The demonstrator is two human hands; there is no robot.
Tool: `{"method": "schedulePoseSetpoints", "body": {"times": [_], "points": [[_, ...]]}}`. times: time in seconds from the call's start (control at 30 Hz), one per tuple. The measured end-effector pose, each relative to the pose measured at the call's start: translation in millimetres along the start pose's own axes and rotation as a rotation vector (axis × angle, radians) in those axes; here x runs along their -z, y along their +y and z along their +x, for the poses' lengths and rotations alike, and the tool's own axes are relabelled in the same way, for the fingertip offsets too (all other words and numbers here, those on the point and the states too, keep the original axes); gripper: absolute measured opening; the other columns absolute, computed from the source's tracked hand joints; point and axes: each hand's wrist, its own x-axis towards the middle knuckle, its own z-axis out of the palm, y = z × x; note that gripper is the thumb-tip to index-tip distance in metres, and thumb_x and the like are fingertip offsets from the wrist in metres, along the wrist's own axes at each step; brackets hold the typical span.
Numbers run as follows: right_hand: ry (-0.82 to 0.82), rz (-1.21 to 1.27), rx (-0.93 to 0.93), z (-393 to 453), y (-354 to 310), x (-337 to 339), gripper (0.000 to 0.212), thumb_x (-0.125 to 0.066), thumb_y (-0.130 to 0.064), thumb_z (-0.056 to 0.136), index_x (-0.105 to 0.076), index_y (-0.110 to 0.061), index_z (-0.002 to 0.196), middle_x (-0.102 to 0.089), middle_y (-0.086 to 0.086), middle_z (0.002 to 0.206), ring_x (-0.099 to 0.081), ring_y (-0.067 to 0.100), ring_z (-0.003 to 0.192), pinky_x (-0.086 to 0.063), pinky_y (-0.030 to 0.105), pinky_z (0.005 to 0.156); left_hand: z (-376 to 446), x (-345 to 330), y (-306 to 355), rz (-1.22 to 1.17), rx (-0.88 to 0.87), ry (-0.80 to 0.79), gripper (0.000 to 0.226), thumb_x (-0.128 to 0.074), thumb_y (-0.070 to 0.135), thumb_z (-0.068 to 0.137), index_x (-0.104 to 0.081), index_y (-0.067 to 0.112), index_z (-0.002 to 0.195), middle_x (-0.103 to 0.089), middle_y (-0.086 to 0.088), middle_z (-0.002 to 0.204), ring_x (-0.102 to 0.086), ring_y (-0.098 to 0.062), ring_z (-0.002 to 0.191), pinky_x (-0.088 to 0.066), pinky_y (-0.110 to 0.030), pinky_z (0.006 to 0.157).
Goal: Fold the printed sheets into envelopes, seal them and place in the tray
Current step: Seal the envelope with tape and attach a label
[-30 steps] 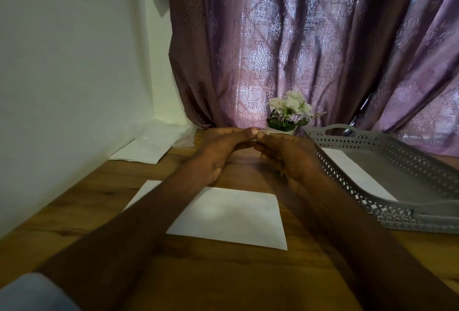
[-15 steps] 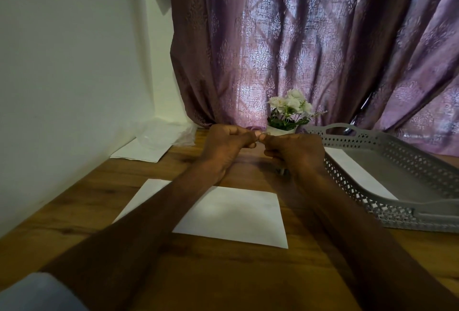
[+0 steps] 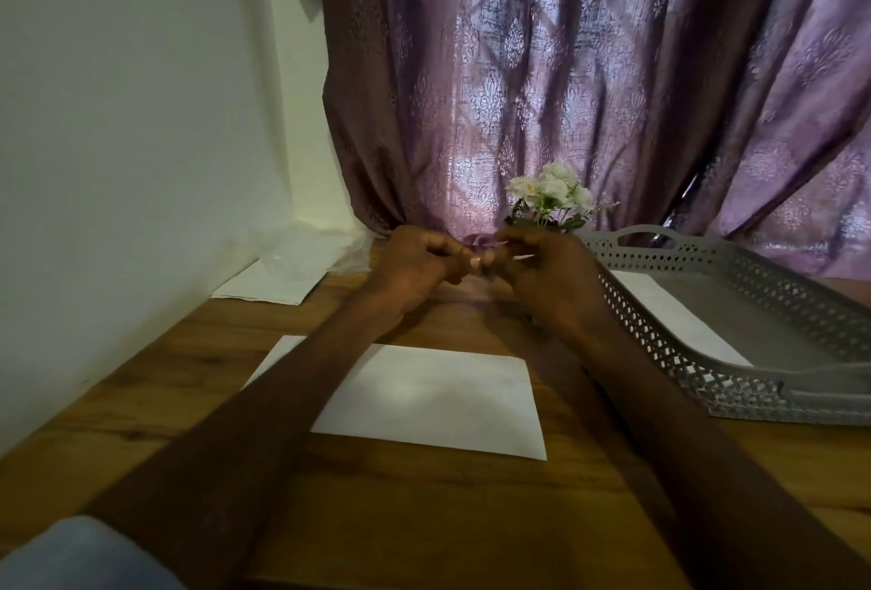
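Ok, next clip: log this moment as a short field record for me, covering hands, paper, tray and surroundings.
left hand: raised above the table, fingers curled, fingertips meeting the right hand's
right hand: raised, fingers curled, pinching a small thin item, too small to identify
white sheet: flat on the wooden table, under the forearms
grey tray: right of the sheet, white paper inside
paper stack: far left by the wall
flowers: behind the hands, before the curtain

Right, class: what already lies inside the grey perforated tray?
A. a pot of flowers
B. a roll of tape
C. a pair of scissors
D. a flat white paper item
D: a flat white paper item lies on the floor of the grey perforated tray; the white flowers stand behind the tray, outside it.
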Motion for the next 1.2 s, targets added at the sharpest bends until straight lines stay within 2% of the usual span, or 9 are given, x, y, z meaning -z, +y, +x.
{"method": "schedulePoseSetpoints", "body": {"times": [0.13,0.33,0.4,0.53,0.67,0.77,1.0,1.07,1.2], "points": [[-0.098,-0.074,0.048,-2.3,-1.5,-0.2,0.023,-0.083,-0.02,0.084,-0.078,-0.026,0.106,-0.075,-0.015,0.088,-0.069,-0.001,0.08,-0.059,0.025,0.079,-3.4,-3.3,0.5,0.038,-0.037,-0.109,0.008,-0.085,0.01,0.082,-0.082,0.009,0.09,-0.08,-0.01,0.089,-0.069,-0.012,0.075,-0.056,-0.015,0.069],[-0.155,0.025,-0.034,4.3,6.3,2.3,0.018,-0.087,-0.011,0.078,-0.076,-0.025,0.082,-0.075,-0.006,0.07,-0.067,-0.001,0.062,-0.052,0.021,0.057,-1.5,3.0,-2.2,0.012,0.032,-0.177,0.015,-0.085,0.013,0.082,-0.083,0.006,0.096,-0.081,-0.013,0.091,-0.074,-0.039,0.097,-0.06,-0.048,0.092],[-0.146,0.006,-0.042,4.6,6.4,3.8,0.015,-0.086,-0.012,0.08,-0.078,-0.023,0.086,-0.073,-0.008,0.07,-0.063,-0.003,0.059,-0.048,0.018,0.056,-1.4,3.1,-0.6,-0.036,0.06,-0.154,0.019,-0.086,0.014,0.082,-0.082,0.004,0.097,-0.08,-0.018,0.092,-0.075,-0.043,0.094,-0.061,-0.046,0.09],[-0.044,-0.149,-0.003,2.8,6.8,10.6,0.017,-0.083,-0.012,0.082,-0.079,-0.021,0.095,-0.064,-0.018,0.068,-0.059,-0.005,0.062,-0.051,0.019,0.064,3.0,10.0,-1.1,-0.064,0.089,0.028,0.017,-0.082,0.015,0.087,-0.078,0.0,0.09,-0.074,-0.012,0.071,-0.061,-0.017,0.057,-0.056,-0.021,0.052],[0.02,-0.055,-0.006,3.4,5.0,12.8,0.013,-0.078,-0.016,0.088,-0.08,-0.018,0.101,-0.062,-0.024,0.075,-0.061,-0.006,0.066,-0.056,0.022,0.071,4.5,18.0,-14.6,0.241,-0.06,-0.017,0.018,-0.075,0.021,0.093,-0.073,0.018,0.075,-0.074,-0.004,0.066,-0.072,-0.02,0.064,-0.061,-0.034,0.073],[0.005,-0.026,-0.004,1.9,2.9,12.8,0.01,-0.079,-0.017,0.087,-0.082,-0.018,0.097,-0.066,-0.022,0.076,-0.061,-0.008,0.069,-0.049,0.012,0.066,-2.4,10.7,-10.8,0.54,-0.188,-0.051,0.031,-0.066,0.031,0.097,-0.06,0.032,0.067,-0.068,0.009,0.07,-0.066,-0.013,0.072,-0.048,-0.031,0.072],[-0.146,0.211,-0.187,-0.1,1.6,16.6,0.01,-0.082,-0.007,0.084,-0.078,-0.014,0.078,-0.073,-0.005,0.061,-0.066,0.002,0.054,-0.053,0.022,0.056,-16.8,12.6,-1.5,0.71,-0.336,-0.083,0.035,-0.059,0.032,0.1,-0.055,0.017,0.068,-0.058,0.002,0.065,-0.06,-0.024,0.068,-0.046,-0.039,0.064],[-0.187,0.273,-0.234,-2.2,-3.9,18.9,0.004,-0.083,-0.004,0.082,-0.079,-0.006,0.083,-0.071,-0.002,0.059,-0.061,0.001,0.045,-0.048,0.017,0.045,-28.0,19.7,-8.2,0.675,-0.323,-0.202,0.032,-0.059,0.033,0.103,-0.055,0.019,0.075,-0.064,0.001,0.073,-0.064,-0.021,0.074,-0.049,-0.039,0.067],[-0.296,0.287,-0.316,-4.6,-8.7,18.9,0.019,-0.087,-0.005,0.076,-0.079,0.002,0.093,-0.076,0.012,0.075,-0.064,0.006,0.052,-0.048,0.016,0.045,-47.1,38.9,-37.6,0.351,-0.239,-0.416,0.013,-0.066,0.014,0.099,-0.055,0.02,0.094,-0.071,0.001,0.103,-0.068,-0.016,0.101,-0.056,-0.046,0.092]]}}
